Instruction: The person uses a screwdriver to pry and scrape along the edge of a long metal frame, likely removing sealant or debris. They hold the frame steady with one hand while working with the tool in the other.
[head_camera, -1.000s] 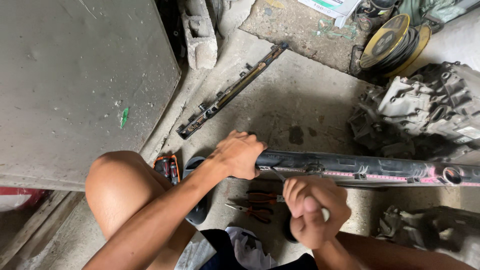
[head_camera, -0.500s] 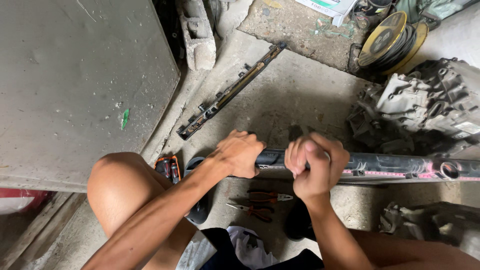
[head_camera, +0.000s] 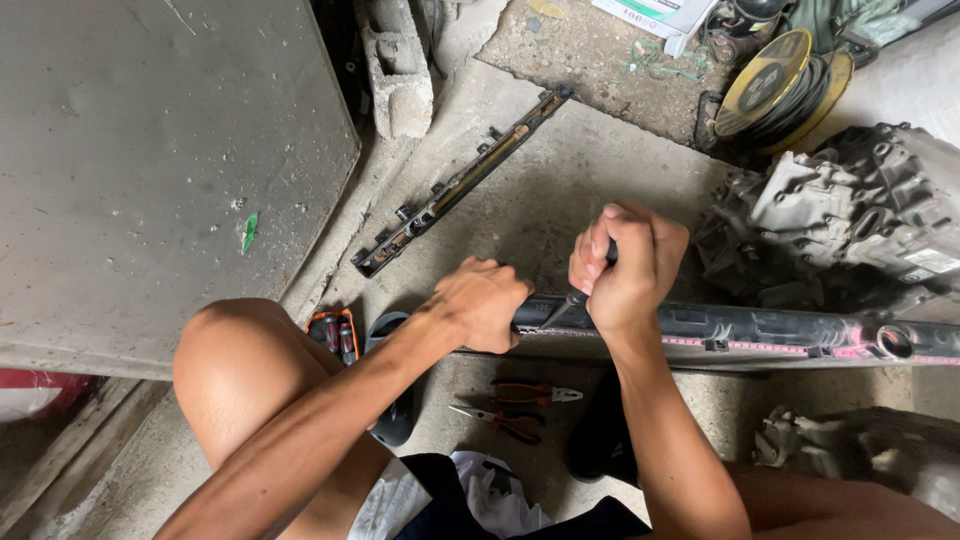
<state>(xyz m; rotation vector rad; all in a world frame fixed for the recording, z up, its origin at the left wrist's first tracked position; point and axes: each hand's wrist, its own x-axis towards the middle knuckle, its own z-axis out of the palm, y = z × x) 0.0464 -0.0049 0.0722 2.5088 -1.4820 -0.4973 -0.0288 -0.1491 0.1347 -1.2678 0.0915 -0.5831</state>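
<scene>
Left hand (head_camera: 485, 300) grips the long dark part (head_camera: 760, 335); right hand's (head_camera: 630, 265) fingers hide a dark tool handle (head_camera: 611, 250).

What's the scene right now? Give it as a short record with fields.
left hand: gripping the end of the long dark part
right hand: fisted on a dark tool handle, tip down on the part
pliers: two pairs on the floor below the part
strip: lying diagonally on the concrete, apart from the hands
cable reel: upper right

Left hand (head_camera: 482, 300) palm-down in a clamped grip, right hand (head_camera: 628, 268) fisted, both forearms extended.
</scene>
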